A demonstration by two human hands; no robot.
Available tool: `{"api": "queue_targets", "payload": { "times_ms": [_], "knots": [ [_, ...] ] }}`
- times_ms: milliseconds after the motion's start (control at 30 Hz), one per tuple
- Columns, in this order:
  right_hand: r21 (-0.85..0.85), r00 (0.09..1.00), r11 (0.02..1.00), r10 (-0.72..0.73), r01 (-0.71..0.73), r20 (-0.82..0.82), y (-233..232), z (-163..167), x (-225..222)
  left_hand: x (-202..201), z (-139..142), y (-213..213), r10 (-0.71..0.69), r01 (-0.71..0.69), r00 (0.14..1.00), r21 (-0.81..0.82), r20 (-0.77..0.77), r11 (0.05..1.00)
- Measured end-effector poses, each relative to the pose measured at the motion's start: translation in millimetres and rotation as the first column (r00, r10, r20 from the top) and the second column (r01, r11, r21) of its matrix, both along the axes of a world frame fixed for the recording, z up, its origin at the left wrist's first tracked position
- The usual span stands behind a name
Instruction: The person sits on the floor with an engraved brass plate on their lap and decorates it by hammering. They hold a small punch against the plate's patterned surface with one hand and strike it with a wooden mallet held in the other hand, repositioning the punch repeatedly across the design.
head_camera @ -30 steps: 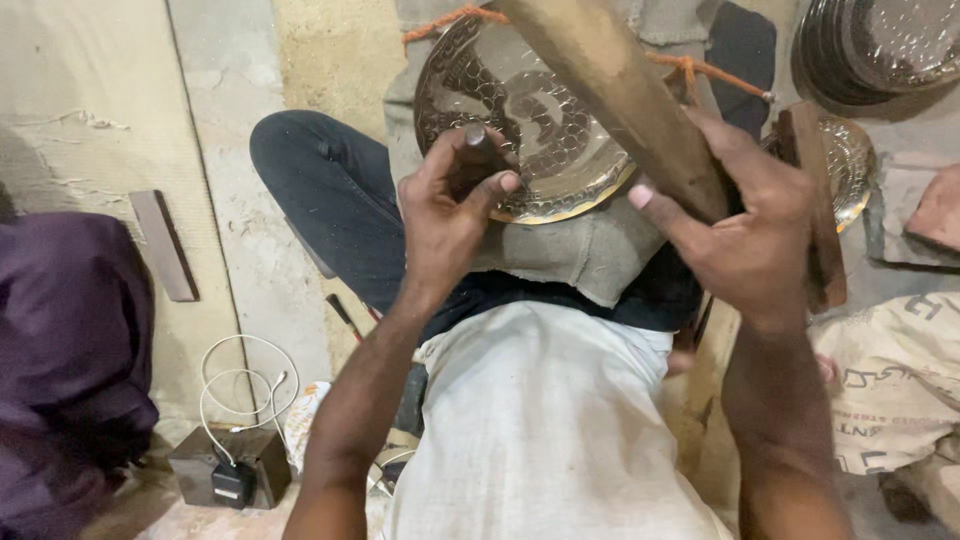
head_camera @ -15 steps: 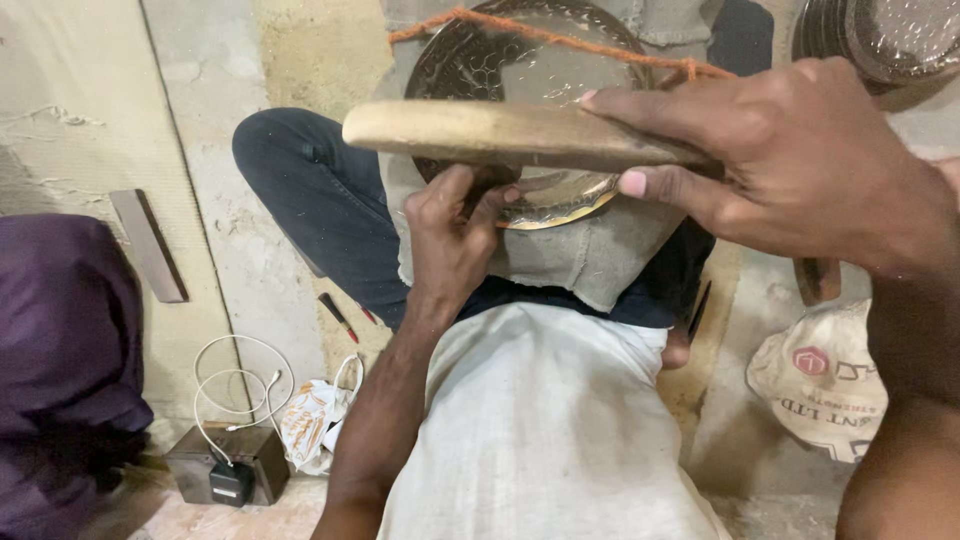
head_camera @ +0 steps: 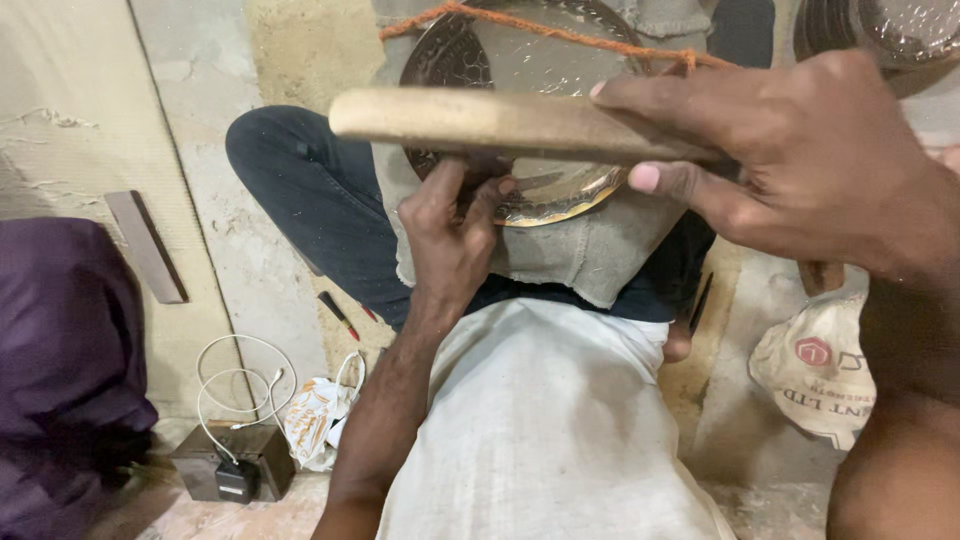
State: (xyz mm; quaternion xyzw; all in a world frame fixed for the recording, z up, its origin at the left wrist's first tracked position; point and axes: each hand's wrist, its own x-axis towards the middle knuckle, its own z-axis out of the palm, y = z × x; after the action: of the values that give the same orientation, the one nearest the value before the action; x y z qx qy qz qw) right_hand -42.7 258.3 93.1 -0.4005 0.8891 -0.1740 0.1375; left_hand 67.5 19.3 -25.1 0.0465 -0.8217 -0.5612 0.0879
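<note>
1. Right hand point(head_camera: 800, 170) was clenched round one wooden mallet point(head_camera: 500, 125), gripping it at the right-hand end. The stick lay roughly level across the view, above the plate.
2. Left hand point(head_camera: 450, 235) was pinched shut on something small and dark against the plate face. Likely a punch or chisel, but too hidden by the fingers to say for sure.
3. The work was one round engraved metal plate point(head_camera: 540, 60), resting on a grey cloth pad point(head_camera: 580, 250) over the lap, tilted toward the person. An orange cord point(head_camera: 560, 35) ran across its upper part.
4. Handling, as a judgement: the plate looked like thin sheet metal. Stiff and not brittle, but it would dent under a stray blow, and the shiny face looked slippery. Best held by the rim, or braced against the pad as it was.
5. Mallet looked solid, dry and fairly light, with a grippy surface. Taking it at the end gave the most swing.
6. Counts:
   - 1 mallet
   - 1 plate in work
   - more metal plates point(head_camera: 880, 35) stacked top right, number unclear
   - 1 printed sack point(head_camera: 815, 365) on the right
   - 1 flat grey bar point(head_camera: 145, 245) on the floor at left
   - 1 small red-tipped tool point(head_camera: 338, 315)
   - 1 dark box point(head_camera: 230, 465) with a white cable point(head_camera: 240, 375)
   - 1 purple cloth point(head_camera: 60, 360) at the left edge
</note>
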Motion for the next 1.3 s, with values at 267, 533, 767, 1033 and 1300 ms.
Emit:
{"api": "queue_targets", "payload": {
  "times_ms": [267, 533, 767, 1033, 1300],
  "knots": [
    [-0.109, 0.999, 0.993, -0.045, 0.045, -0.001, 4, 0, 5, 0, 6, 0, 0.019, -0.019, 1.0, -0.013, -0.017, 1.0],
    [-0.144, 0.993, 0.985, -0.085, 0.097, 0.083, -2, 3, 10, -1, 5, -1, -0.024, 0.025, 1.0, 0.048, -0.012, 0.999],
    [-0.279, 0.998, 0.96, -0.016, 0.033, 0.061, -4, 10, 10, 2, 6, 0, -0.022, 0.023, 1.0, 0.049, -0.014, 0.999],
    [-0.103, 0.996, 0.992, -0.06, 0.067, 0.063, 13, -1, 19, 2, 6, -1, -0.063, 0.064, 0.998, 0.031, -0.01, 0.997],
    [-0.423, 0.99, 0.896, -0.135, 0.135, 0.031, 16, -3, 22, -8, 10, 2, -0.178, 0.179, 0.984, 0.119, -0.013, 0.977]
  ]
}}
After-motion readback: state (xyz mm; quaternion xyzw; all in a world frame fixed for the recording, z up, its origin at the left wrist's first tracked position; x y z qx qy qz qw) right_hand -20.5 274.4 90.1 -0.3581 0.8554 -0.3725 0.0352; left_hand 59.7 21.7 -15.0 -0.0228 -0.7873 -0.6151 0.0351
